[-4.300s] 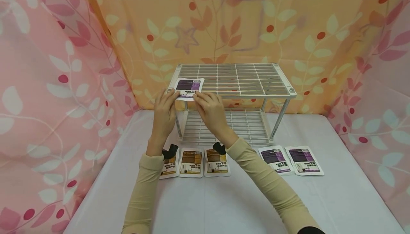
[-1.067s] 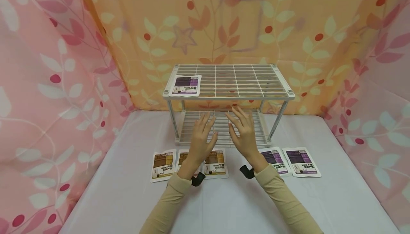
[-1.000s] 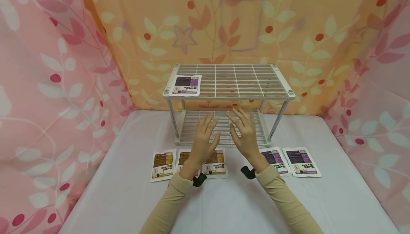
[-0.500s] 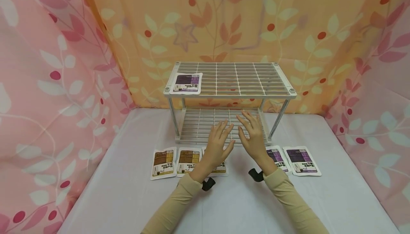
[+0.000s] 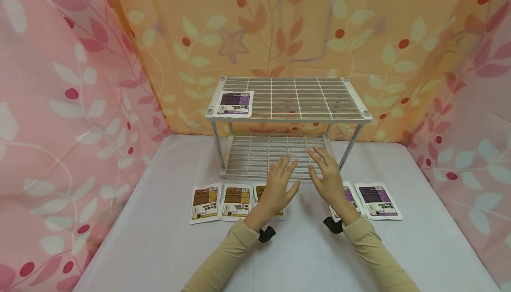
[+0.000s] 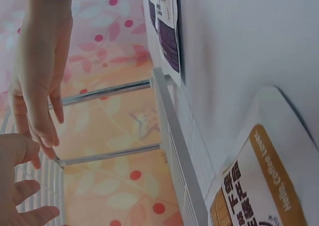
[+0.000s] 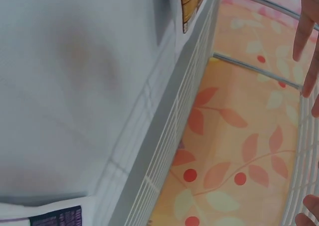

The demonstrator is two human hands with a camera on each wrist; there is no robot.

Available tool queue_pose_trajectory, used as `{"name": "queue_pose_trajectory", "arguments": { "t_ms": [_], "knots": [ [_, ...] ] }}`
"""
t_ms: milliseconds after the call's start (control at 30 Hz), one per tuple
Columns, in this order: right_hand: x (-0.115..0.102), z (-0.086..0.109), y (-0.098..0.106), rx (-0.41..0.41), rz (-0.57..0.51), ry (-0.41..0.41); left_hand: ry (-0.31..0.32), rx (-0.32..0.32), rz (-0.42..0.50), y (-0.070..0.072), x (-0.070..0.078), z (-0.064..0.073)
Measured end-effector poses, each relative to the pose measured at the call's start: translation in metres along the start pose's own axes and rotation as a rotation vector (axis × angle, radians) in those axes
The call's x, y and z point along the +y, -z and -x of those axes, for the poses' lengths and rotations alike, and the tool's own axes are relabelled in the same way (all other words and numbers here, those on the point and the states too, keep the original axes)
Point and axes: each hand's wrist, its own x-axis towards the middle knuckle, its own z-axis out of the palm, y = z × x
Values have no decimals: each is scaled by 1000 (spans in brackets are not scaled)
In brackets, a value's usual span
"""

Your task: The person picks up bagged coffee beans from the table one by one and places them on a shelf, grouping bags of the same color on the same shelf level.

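Both bare hands hover in front of the lower tier of a white two-tier wire rack [image 5: 289, 120], holding nothing. My left hand [image 5: 278, 187], fingers spread, is over the rightmost of three brown-labelled coffee pouches [image 5: 236, 202] and hides part of it. To its right, my right hand [image 5: 330, 181] has its fingers loosely extended beside two purple-labelled pouches [image 5: 378, 201], its wrist covering part of the nearer one. Another purple-labelled pouch [image 5: 234, 104] lies flat on the upper tier's front left corner. In the left wrist view, a brown-labelled pouch [image 6: 264, 186] reads "Hello, Coffee Lover".
A white-covered table [image 5: 303, 256] carries the rack and the pouches, which lie in a row before it. Patterned cloth hangs at the back [image 5: 303, 21] and on both sides. Thin metal posts [image 5: 218, 143] join the rack's tiers. Each wrist wears a black camera mount [image 5: 266, 234].
Both hands let go of the purple-labelled pouch on the upper tier and came down in front of the rack. Over the last second they have drifted right and slightly toward the person.
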Motion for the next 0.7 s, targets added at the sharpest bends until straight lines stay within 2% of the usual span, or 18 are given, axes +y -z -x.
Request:
{"name": "queue_pose_trajectory", "arguments": {
  "t_ms": [167,467,700],
  "knots": [
    [6,7,5,-1,7,-5,15,-26,23,-5,6,1],
    [16,20,17,-60,35,-39,16,-65,27,-18,14,4],
    [23,24,26,-81,46,-62,51,-110,37,-24,21,5]
  ]
}}
